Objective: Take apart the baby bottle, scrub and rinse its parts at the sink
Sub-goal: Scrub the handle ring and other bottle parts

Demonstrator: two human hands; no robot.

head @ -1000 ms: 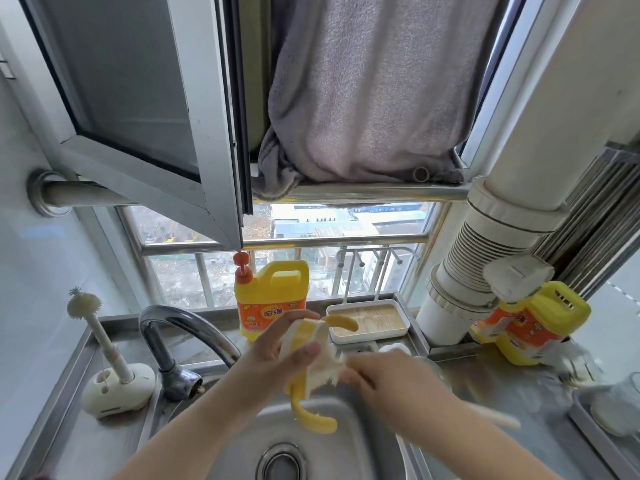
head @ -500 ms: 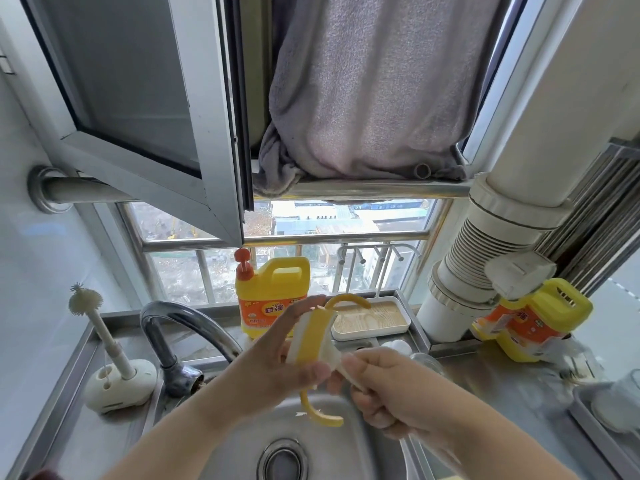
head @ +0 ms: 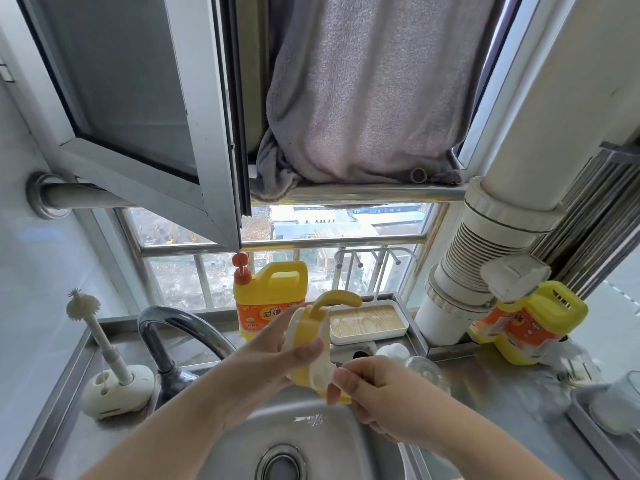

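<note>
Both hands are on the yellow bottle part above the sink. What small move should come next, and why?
Probably pull the white nipple piece free with the right hand. The left hand grips the yellow handled collar over the sink, and the right hand's fingers pinch the white piece, which sits in the collar.

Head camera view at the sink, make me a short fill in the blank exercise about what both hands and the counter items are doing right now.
1. The left hand grips the yellow handled bottle collar above the round steel ____.
2. The right hand pinches the collar's pale ____ part.
3. The white bottle brush stands in its holder to the ____ of the curved metal faucet.
4. The yellow detergent jug has a ____ pump.

Missing words: sink; silicone; left; red
</note>
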